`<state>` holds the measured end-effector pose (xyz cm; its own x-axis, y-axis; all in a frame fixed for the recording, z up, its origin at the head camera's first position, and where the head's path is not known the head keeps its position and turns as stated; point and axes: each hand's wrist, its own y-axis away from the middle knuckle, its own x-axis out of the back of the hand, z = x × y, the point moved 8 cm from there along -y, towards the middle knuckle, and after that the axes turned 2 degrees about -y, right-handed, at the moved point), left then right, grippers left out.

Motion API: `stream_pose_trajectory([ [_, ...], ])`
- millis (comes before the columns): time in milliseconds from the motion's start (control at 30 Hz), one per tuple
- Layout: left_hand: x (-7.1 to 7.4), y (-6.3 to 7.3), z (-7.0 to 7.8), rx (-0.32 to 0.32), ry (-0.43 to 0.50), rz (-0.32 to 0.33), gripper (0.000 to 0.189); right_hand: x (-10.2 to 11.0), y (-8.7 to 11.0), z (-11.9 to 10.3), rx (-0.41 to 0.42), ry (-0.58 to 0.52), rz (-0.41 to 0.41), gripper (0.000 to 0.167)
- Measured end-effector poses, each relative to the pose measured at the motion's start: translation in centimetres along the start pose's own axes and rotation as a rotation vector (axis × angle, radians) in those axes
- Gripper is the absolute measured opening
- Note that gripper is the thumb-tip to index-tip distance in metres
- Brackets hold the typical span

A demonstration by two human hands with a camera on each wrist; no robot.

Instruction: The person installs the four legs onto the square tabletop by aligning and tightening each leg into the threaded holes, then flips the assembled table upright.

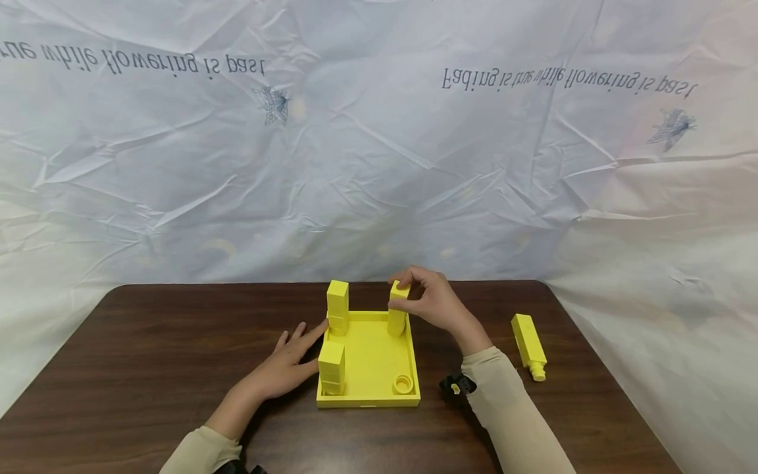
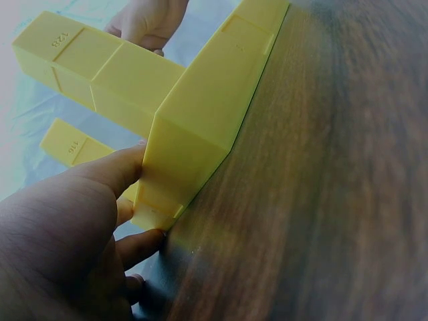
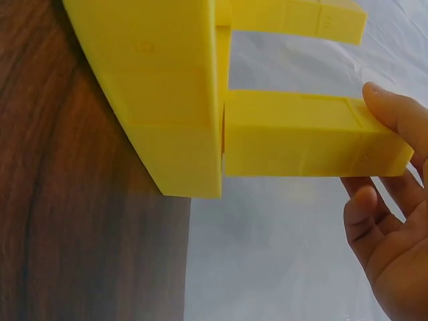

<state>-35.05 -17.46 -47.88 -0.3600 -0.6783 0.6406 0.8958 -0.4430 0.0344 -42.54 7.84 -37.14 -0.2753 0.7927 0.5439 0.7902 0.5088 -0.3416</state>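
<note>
A shallow yellow tray (image 1: 368, 355) with a raised rim lies on the table. My right hand (image 1: 435, 299) pinches the top of a square yellow post (image 1: 397, 319) between thumb and fingers. That post (image 3: 301, 137) stands upright at the tray's back right corner, its lower end right at the rim. My left hand (image 1: 284, 368) rests against the tray's left side, fingers spread, with fingertips on the outer wall (image 2: 184, 164). Two similar posts stand upright at the back left (image 1: 338, 306) and front left (image 1: 331, 368) corners. A round threaded socket (image 1: 403, 384) shows at the front right corner.
Another yellow post (image 1: 529, 342) with a narrower threaded end lies on its side on the brown wooden table (image 1: 148, 349), right of my right forearm. A pale, wrinkled cloth (image 1: 367, 164) with printed words hangs behind the table.
</note>
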Motion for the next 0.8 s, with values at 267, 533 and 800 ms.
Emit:
stream_pose_trajectory([
  [267, 0.07, 0.13, 0.05, 0.002, 0.003, -0.002, 0.08, -0.21, 0.0, 0.05, 0.002, -0.009, 0.003, 0.027],
  [533, 0.11, 0.12, 0.08, 0.001, 0.01, -0.006, 0.079, -0.16, 0.08, 0.23, -0.012, -0.006, 0.017, 0.034],
  [800, 0.07, 0.05, 0.06, 0.011, 0.012, -0.004, 0.079, -0.15, 0.07, 0.31, -0.02, 0.001, 0.028, 0.037],
])
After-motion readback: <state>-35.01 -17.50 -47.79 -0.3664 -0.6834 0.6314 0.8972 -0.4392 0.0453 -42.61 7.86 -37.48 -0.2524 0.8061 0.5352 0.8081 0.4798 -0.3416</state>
